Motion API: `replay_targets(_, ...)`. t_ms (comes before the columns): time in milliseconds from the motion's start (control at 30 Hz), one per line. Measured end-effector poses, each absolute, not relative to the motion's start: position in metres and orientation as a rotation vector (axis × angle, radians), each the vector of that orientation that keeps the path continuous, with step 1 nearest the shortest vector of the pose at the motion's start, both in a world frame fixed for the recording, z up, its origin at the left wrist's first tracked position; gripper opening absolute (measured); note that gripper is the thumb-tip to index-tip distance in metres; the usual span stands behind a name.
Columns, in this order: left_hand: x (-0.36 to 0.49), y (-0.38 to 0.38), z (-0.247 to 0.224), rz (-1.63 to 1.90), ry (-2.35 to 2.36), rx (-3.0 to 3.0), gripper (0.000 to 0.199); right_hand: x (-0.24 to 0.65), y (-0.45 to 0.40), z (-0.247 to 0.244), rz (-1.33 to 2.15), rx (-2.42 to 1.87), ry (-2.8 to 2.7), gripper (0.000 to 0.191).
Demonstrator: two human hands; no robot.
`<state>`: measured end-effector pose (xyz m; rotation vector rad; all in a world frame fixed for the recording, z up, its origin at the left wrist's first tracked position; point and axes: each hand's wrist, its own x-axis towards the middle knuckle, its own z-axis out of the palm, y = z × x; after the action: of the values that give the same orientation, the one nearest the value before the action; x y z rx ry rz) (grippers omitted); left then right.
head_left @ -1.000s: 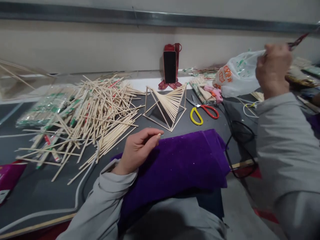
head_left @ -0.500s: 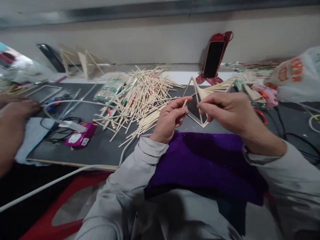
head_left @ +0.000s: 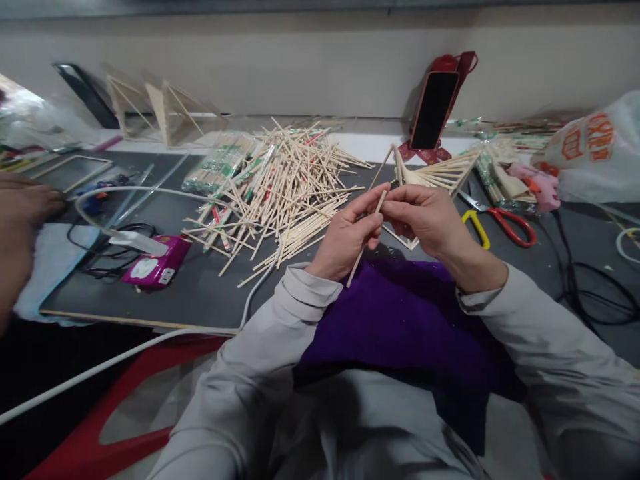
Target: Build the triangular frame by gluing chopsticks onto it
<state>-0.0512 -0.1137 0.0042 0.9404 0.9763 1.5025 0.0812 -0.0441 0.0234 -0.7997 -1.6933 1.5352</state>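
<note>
A thin wooden stick (head_left: 355,268) slants over the edge of the purple cloth on my lap. My left hand (head_left: 345,243) is closed around it, thumb and fingers pinching its upper part. From the other side, my right hand (head_left: 425,217) pinches near the stick's top end; its fingertips partly overlap my left fingers. Just behind my hands stands a frame of joined sticks (head_left: 399,165) with a fan of sticks (head_left: 445,177) at its right, its lower part mostly hidden. A large loose pile of sticks (head_left: 300,167) lies left of my hands.
Scissors (head_left: 500,217) with red and yellow handles lie at the right. A phone (head_left: 434,110) leans on a red stand behind. At the left are a purple power adapter (head_left: 157,261), a white cable and another person's hand (head_left: 25,207). A plastic bag (head_left: 595,150) stands far right.
My right hand has moved left and down from the stick frame to meet my left hand. The stick in my left hand now shows along its length. The scissors have come into clear view.
</note>
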Motion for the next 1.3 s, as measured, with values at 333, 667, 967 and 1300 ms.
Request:
replay_targets(333,-0.054,-0.119,-0.001,1.326,1.108,0.918,0.027,0.092,-0.039,0.038,1.35,-0.847,-1.631,0.007)
replay_targets(667,-0.049,-0.126,-0.004,1.185,1.106,0.931,0.029,0.1,-0.036,0.041,1.321,-0.867,-1.729,0.007)
replay_targets(967,-0.047,-0.127,-0.001,1.225,1.03,0.881,0.035,0.1,-0.045,0.028,1.591,-0.861,-1.726,0.007)
replay_targets(1300,-0.046,-0.125,-0.007,1.331,1.07,0.933,0.032,0.099,-0.051,0.022,1.347,-0.851,-1.844,0.006)
